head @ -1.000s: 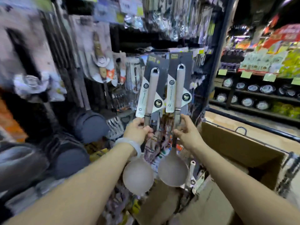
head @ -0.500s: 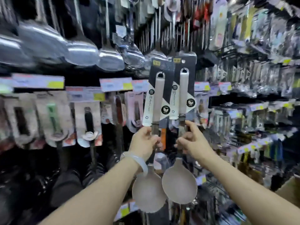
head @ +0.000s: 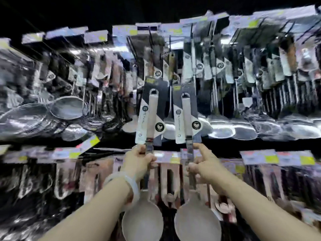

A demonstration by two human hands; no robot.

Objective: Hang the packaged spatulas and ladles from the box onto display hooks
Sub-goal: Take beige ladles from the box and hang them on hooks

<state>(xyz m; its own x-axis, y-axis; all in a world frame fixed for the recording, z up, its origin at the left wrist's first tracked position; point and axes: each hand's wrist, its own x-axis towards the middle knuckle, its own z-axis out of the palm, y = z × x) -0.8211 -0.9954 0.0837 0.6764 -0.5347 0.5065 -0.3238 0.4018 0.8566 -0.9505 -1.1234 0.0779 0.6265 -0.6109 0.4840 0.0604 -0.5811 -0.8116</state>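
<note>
Up at the rack of hanging steel utensils (head: 225, 94), I've got one packaged ladle in each of my hands. My left hand (head: 140, 162) is wrapped around the metal shank of the left ladle (head: 151, 115), and my right hand (head: 206, 166) pinches the right ladle (head: 186, 117) low on its shank, index finger sticking up. Gripping below the cards keeps the hang holes on top free to slide over a hook, I reckon. Both bowls dangle near my wrists. Everything's blurry, so I can't make out which hook is free.
</note>
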